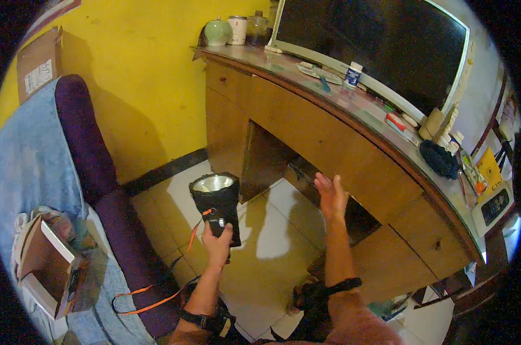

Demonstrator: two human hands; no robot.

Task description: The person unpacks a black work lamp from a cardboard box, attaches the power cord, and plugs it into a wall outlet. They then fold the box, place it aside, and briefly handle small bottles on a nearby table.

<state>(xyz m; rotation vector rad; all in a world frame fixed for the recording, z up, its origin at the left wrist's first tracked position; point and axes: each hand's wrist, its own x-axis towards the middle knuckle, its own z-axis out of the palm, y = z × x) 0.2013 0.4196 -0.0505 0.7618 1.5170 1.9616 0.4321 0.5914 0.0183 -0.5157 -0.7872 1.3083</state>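
Observation:
A large black flashlight (216, 198) with a wide silvery reflector points up and away from me. My left hand (217, 242) is closed round its handle from below, with the thumb near a small light-coloured switch. An orange strap (147, 310) hangs from the flashlight and loops down to the left over the sofa. To the right, my right hand (331, 197) is raised with its fingers stretched out and nothing in it. It hovers before the wooden desk front, apart from the flashlight.
A wooden desk (306, 123) curves across the right, bearing a television (375, 49), a pill bottle (353, 75) and small items. On the left, a purple sofa (85, 132) with a blue cover holds an opened box (47, 267). Another carton (39, 63) stands behind.

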